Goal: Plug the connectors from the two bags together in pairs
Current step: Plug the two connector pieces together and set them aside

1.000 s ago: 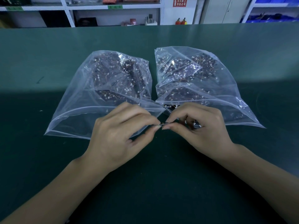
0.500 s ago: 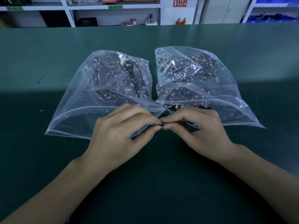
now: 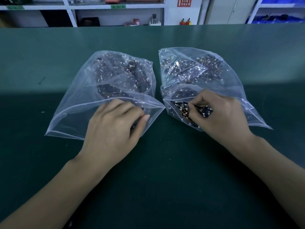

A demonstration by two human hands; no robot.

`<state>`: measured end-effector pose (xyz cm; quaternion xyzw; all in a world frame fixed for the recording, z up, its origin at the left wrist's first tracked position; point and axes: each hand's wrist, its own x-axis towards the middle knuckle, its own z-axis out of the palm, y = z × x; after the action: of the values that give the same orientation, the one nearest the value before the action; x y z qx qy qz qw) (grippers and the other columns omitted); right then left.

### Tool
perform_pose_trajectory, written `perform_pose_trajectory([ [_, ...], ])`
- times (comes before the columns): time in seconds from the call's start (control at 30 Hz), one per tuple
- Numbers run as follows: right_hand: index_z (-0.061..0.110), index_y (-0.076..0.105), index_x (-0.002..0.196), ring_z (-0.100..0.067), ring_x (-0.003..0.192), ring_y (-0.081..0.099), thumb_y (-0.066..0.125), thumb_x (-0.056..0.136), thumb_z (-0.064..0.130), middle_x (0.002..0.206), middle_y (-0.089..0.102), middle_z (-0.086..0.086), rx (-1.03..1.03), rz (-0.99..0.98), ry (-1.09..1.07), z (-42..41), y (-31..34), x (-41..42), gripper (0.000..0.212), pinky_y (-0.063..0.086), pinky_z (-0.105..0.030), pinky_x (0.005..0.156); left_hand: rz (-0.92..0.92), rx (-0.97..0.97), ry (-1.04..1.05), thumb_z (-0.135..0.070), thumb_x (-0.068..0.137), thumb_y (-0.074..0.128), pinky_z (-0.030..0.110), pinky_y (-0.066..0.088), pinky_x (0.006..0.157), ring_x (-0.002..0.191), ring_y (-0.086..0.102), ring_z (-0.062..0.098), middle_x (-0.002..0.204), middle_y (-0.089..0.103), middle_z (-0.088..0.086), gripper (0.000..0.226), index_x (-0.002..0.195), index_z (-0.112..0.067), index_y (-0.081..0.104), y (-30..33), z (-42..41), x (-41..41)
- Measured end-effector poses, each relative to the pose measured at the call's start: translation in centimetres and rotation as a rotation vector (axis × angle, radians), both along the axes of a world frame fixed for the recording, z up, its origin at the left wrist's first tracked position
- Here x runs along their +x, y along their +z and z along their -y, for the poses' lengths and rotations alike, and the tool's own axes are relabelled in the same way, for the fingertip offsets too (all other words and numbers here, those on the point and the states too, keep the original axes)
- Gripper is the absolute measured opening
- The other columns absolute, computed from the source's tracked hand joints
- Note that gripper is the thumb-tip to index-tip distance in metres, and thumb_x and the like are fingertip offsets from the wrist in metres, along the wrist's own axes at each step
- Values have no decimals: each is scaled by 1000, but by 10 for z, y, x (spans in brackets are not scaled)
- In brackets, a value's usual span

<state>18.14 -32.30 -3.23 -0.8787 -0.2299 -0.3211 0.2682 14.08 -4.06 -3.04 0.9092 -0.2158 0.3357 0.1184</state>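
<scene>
Lying side by side on a dark green table (image 3: 49, 162), two clear zip bags are seen w/ their open mouths toward the viewer. On the left, the left bag (image 3: 77, 103) is filled at its far end w/ dark connectors (image 3: 122, 76) bearing small white ends. The left hand (image 3: 113, 131) is placed at this bag's mouth, near its right corner; fingers are curled & the thumb is pressed toward the fingertips. A dark bit is glimpsed under the fingers, but whether anything is pinched cannot be told. The main heap in this bag is kept well beyond the hand.

To the right, just beside it, the right bag (image 3: 231, 80) is packed w/ similar connectors. The right hand (image 3: 221, 116) is set inside this bag's mouth, fingers curled round a dark cluster of loose connectors (image 3: 184, 109), which is gripped at the fingertips & spills out to the hand's left. At the back, white shelving (image 3: 71, 15) is seen beyond the table's far edge.
</scene>
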Motion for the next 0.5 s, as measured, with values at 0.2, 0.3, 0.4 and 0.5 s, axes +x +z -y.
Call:
perform_pose_trajectory([
  [0.2,15,76,88,-23,84,74,78,90,10,90,77,4,-97,-69,-15,5,-3,6,6,61,-45,70,-170,110,68,-36,101,68,38,43,91,100,59,23,99,66,-8,15,108,-25,77,-5,-7,5],
  [0.3,18,81,95,-20,99,72,81,91,12,100,78,6,-163,-80,-28,4,-3,6,7,61,-44,79,-218,117,91,-43,100,67,38,45,90,99,59,21,97,64,-9,20,108,-28,77,-5,-7,5],
  [0.4,18,85,104,-22,107,72,79,94,13,110,79,5,-175,-56,-54,2,-4,5,12,60,-45,90,-253,105,118,-42,98,67,40,47,91,100,62,22,99,63,-9,18,107,-28,76,-5,-7,3],
  [0.5,15,84,110,-23,106,75,77,95,5,111,80,3,-137,-23,-17,1,-3,4,19,63,-48,86,-281,79,137,-36,98,69,42,50,92,100,65,24,100,63,-6,15,108,-27,76,-5,-8,4],
])
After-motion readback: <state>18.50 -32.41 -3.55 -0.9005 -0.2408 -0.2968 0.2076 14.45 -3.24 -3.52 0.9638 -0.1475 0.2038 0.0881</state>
